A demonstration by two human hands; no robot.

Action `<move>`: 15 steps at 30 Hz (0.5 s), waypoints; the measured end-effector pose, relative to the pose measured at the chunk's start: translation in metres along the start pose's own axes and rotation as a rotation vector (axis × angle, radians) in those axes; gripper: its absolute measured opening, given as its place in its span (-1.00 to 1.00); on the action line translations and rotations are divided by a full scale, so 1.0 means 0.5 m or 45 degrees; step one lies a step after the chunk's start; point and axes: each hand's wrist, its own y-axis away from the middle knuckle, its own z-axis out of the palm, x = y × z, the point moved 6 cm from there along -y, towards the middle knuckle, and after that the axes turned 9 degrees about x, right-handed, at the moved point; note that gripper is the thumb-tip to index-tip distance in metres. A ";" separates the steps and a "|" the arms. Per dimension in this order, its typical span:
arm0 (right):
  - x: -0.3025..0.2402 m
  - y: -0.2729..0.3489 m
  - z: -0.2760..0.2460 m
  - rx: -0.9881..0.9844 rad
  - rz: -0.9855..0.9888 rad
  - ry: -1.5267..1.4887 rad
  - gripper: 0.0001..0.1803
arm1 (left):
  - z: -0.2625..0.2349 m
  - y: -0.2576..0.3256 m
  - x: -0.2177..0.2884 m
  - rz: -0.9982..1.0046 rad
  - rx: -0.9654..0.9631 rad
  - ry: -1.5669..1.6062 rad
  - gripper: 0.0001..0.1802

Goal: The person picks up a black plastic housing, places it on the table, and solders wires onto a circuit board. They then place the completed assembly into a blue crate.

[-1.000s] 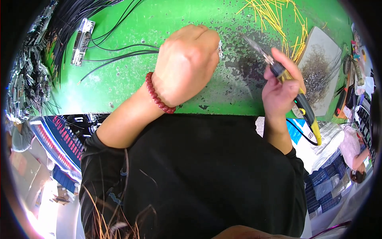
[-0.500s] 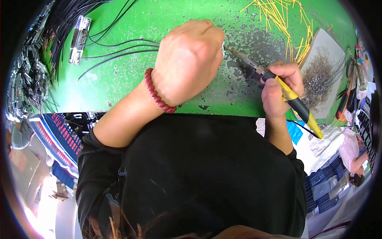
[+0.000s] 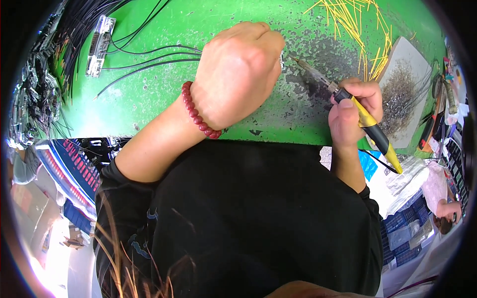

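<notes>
One worn green bench [image 3: 114, 111] with, at 12 o'clock, a left hand [image 3: 241, 74] closed on a small piece [image 3: 282, 60] (mostly hidden); at 2, a right hand [image 3: 354, 113] gripping a yellow-and-black soldering iron [image 3: 366, 118]; at 10, a clear housing [image 3: 101, 47].

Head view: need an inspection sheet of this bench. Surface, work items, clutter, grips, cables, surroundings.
Surface: worn green tabletop, paint chipped, darkened near centre.
Work items: yellow-and-black pen-shaped soldering iron, tip just short of a small pale piece at the left fingers.
Clutter: thin yellow strips, stained pale grey board, long clear plastic housing.
Grips: left grip curled, back up, contents mostly hidden; right grip holds the iron.
Cables: thin black wires lead to the left grip; black cord at the iron's rear.
Surroundings: person in pale pink top, right edge.
</notes>
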 end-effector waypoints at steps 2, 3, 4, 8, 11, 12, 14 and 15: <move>0.004 0.003 -0.002 0.017 0.002 0.092 -0.64 | 0.000 -0.002 0.001 -0.006 -0.023 -0.007 -0.88; 0.005 0.003 -0.002 0.019 0.002 0.092 -0.64 | -0.001 -0.003 0.002 -0.004 -0.024 -0.007 -0.88; 0.007 0.003 -0.003 0.020 0.008 0.090 -0.64 | 0.001 -0.004 0.001 -0.008 -0.050 -0.018 -0.89; 0.008 0.004 -0.001 0.023 -0.005 0.083 -0.64 | 0.002 -0.011 0.000 -0.047 -0.172 -0.055 -0.90; 0.006 0.004 0.004 -0.024 0.054 0.058 -0.66 | 0.006 -0.017 0.000 -0.066 -0.236 -0.081 -0.92; 0.007 0.004 0.004 -0.021 0.054 0.059 -0.66 | 0.006 -0.019 0.000 -0.065 -0.238 -0.080 -0.92; 0.003 0.004 0.010 -0.033 -0.002 0.079 -0.67 | 0.008 -0.021 0.001 -0.059 -0.262 -0.098 -0.92; 0.002 0.003 0.010 -0.034 -0.001 0.077 -0.67 | 0.008 -0.021 0.000 -0.060 -0.262 -0.100 -0.92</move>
